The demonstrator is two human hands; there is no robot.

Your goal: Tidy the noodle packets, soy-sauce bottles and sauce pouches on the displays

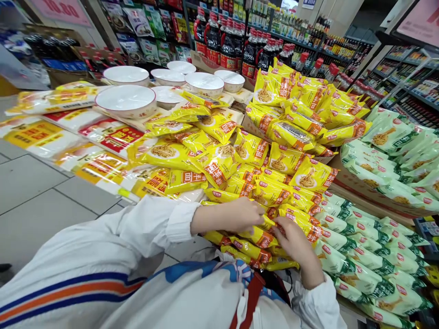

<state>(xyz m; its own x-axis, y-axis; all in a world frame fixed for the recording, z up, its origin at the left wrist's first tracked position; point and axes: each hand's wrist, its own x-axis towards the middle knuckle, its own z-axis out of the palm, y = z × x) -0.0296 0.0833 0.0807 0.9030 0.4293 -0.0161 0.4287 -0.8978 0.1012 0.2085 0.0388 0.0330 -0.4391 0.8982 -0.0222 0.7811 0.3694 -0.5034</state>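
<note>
Checking the head view showed 1 yellow packet (268, 223) between the left hand (243, 214) and the right hand (291, 235), at the near side of a packet stack (219, 164). Its visible film was glossy and creased. The left fingers were curled at it, the right thumb and fingers bent near its other end; whether either gripped could not be told. Smooth, round white bowls (126, 98) stood on flat plastic bags (99, 162); pale green, pillow-shaped packets (366, 260) lay in rows, right.
</note>
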